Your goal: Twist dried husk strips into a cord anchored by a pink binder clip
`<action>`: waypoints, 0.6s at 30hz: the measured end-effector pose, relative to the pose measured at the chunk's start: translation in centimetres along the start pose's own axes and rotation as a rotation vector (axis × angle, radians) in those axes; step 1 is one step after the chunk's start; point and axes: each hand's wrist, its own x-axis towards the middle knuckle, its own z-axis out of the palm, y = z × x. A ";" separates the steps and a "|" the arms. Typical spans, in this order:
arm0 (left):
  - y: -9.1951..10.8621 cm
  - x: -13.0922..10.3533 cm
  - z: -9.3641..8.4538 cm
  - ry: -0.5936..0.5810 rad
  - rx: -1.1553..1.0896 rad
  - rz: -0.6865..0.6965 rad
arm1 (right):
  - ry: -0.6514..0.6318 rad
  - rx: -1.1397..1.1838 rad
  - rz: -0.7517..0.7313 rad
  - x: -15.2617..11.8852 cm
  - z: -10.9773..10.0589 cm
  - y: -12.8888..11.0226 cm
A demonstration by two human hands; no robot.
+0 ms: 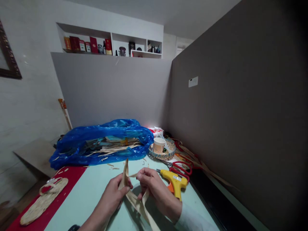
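Observation:
Pale, flat strips of dried plant fibre (136, 202) are stretched between my two hands over the table. My left hand (115, 192) pinches a folded piece that points upward, thumb in front. With its fingertips, my right hand (154, 187) grips a thin strip running across to the left hand's piece. Longer strip ends hang below and toward me. Close to the right hand's far side lies a yellow glue gun (176, 180) with an orange trigger, and behind it red-handled scissors (180, 167).
A blue plastic bag (79, 136) full of strips lies across the back. A woven basket (168, 155) holds a paper cup (159, 145). On a red cloth (68, 179) at left rests a woven sandal (45, 200). Grey panels (115, 86) stand behind and right; a black slab (214, 200) lies at right.

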 end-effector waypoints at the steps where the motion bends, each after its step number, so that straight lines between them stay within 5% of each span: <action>1: 0.1 0.0 -0.1 -0.034 -0.065 -0.041 | -0.023 -0.013 0.019 0.0 0.0 -0.1; 5: 1.1 -0.2 -0.9 -0.145 -0.456 -0.209 | -0.078 -0.250 0.018 -0.1 0.3 0.1; 10: 2.3 -0.6 -1.2 -0.010 -0.601 -0.230 | -0.043 -0.551 -0.197 -0.8 0.9 0.2; 18: 0.7 0.1 -1.8 0.205 -0.633 -0.188 | -0.348 -0.522 -0.074 -2.0 1.2 -0.7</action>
